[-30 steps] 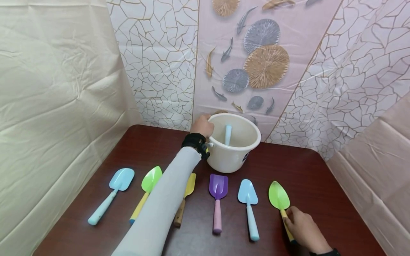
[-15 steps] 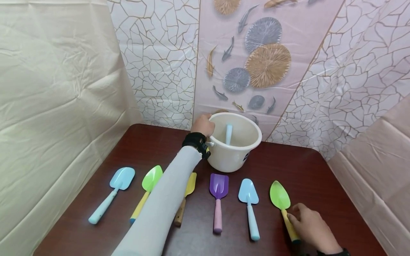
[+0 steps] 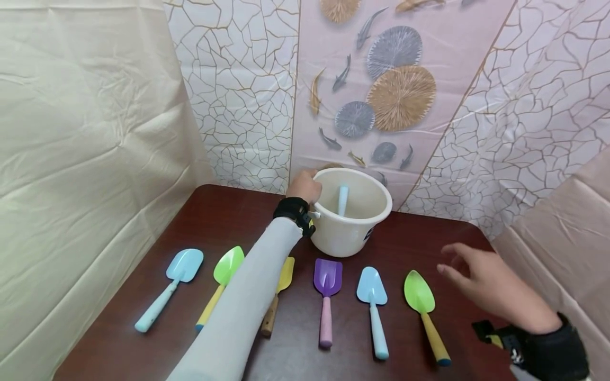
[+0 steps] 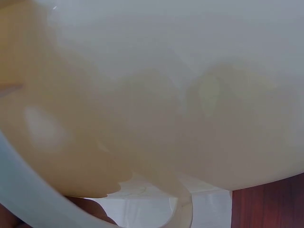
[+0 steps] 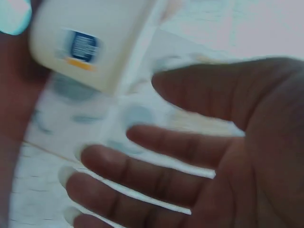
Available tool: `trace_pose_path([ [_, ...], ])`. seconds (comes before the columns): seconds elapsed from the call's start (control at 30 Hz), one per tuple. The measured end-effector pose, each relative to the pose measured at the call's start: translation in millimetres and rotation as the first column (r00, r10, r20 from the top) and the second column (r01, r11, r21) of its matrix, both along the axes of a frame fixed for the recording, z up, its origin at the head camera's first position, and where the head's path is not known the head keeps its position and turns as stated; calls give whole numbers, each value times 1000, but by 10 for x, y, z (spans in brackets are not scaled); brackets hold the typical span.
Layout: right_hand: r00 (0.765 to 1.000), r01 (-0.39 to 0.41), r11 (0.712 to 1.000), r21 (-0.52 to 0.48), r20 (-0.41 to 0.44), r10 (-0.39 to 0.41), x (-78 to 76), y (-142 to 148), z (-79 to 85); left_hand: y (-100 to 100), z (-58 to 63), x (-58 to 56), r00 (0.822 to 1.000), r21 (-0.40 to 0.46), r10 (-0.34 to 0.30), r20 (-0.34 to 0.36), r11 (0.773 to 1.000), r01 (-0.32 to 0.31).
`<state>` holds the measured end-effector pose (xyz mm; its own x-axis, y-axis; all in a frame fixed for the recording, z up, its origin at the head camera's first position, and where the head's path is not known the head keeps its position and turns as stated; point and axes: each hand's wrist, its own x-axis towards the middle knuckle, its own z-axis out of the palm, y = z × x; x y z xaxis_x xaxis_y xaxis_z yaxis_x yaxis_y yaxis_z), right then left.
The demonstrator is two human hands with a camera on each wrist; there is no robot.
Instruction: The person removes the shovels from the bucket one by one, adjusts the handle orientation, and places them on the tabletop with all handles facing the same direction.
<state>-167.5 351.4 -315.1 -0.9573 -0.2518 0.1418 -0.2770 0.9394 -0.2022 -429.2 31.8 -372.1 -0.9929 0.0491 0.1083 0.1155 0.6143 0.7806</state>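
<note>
At the back of the table my left hand grips the left rim of a cream bucket. A light blue handle leans inside the bucket; its lower part is hidden. My right hand hovers with nothing in it, fingers spread in the right wrist view. Nearest to it lies a green garden trowel with a yellow handle. To the left of that lie a light blue pointed trowel and a purple square-bladed trowel with a pink handle.
Farther left lie a yellow trowel with a wooden handle, partly behind my left forearm, another green trowel, and a broad light blue trowel. Cream cloth hangs at the left, and a patterned sheet stands behind the table.
My right hand has let go of the right green trowel's yellow handle and moved up and to the right. That trowel stays on the table. My left hand still grips the bucket rim.
</note>
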Motion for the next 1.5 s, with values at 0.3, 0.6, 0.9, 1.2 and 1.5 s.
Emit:
trace_pose_path([
  [0.3,983,-180,976,120,44,176,-380,-311,787,-9,24,22,1000,-2,1,2,1000,-1],
  [0.6,953,-290,948,133,132,273,-759,-765,1264,-4,5,-16,1000,2,10,6,1000,-10],
  [0.9,900,-378,924,63,258,350,-1463,-989,1313,11,11,13,1000,-6,21,3,1000,-21],
  [1.2,885,-369,928,50,325,334,-2164,-1126,1024,16,-19,-6,1000,0,23,15,1000,-23],
  [1.5,866,-358,924,132,417,276,-2515,-1364,747,15,-12,-10,999,-27,33,5,999,-33],
])
